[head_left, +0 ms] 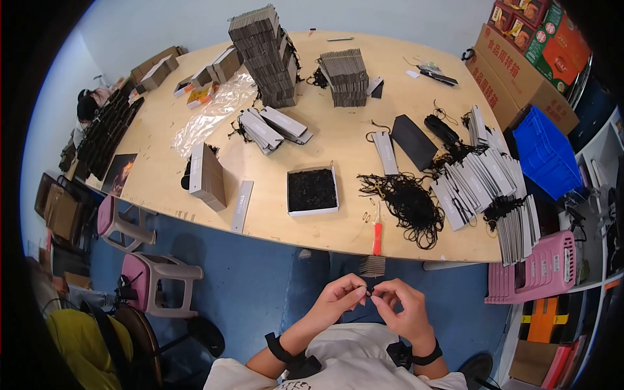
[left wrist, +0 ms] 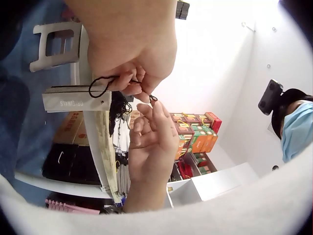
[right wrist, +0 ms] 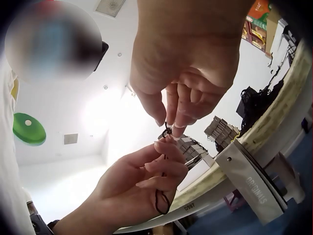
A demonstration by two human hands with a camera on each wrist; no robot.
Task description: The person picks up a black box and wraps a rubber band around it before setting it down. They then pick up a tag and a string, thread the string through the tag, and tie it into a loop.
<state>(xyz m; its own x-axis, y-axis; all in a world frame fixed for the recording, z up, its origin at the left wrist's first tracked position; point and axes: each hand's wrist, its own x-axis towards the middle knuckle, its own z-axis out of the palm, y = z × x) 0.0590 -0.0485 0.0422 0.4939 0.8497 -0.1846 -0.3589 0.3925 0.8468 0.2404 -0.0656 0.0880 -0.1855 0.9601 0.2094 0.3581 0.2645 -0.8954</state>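
Observation:
Both hands meet in front of the body, at the near side of the table. The left hand (head_left: pixel 339 301) pinches a thin black cord (left wrist: pixel 98 87), whose loop hangs out past its fingers. Facing it, the right hand (head_left: pixel 403 305) pinches the same cord with thumb and fingertips at a small knot or loop (right wrist: pixel 167 131). The fingertips of the two hands almost touch there. Just beyond the hands, at the table edge, is a small stack of grey tags (head_left: pixel 372 266); its front tag reads ORIGINALS in both wrist views.
On the wooden table (head_left: pixel 260 188) are a white box of black bits (head_left: pixel 313 190), a tangled heap of black cords (head_left: pixel 413 211), a red-handled tool (head_left: pixel 377 237), fanned grey tags (head_left: pixel 478 182) and tall tag stacks (head_left: pixel 263 58). A pink basket (head_left: pixel 536 270) stands right; stools (head_left: pixel 159 279) stand left.

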